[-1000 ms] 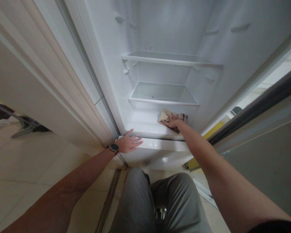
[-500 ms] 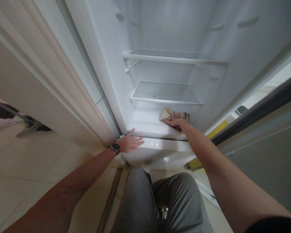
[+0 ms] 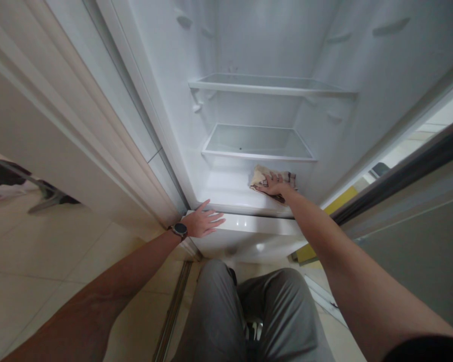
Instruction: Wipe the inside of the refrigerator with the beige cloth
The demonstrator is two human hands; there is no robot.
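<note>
I look into an open white refrigerator (image 3: 181,75). My right hand (image 3: 275,185) lies flat, fingers spread, on a beige patterned cloth (image 3: 259,176) at the right of the fridge's bottom floor (image 3: 226,193), under the lowest glass shelf (image 3: 256,143). My left hand (image 3: 204,220), with a dark watch (image 3: 179,230) on its wrist, rests palm down with fingers apart on the white front ledge (image 3: 256,226) below the compartment. It holds nothing.
A second glass shelf (image 3: 268,84) sits higher up. The open fridge door (image 3: 419,201) stands to the right and a white panel (image 3: 60,125) to the left. My grey-trousered knees (image 3: 249,311) are below, over a tiled floor (image 3: 41,251).
My right hand and the cloth have shifted slightly right and deeper along the fridge floor. The left hand has stayed on the ledge.
</note>
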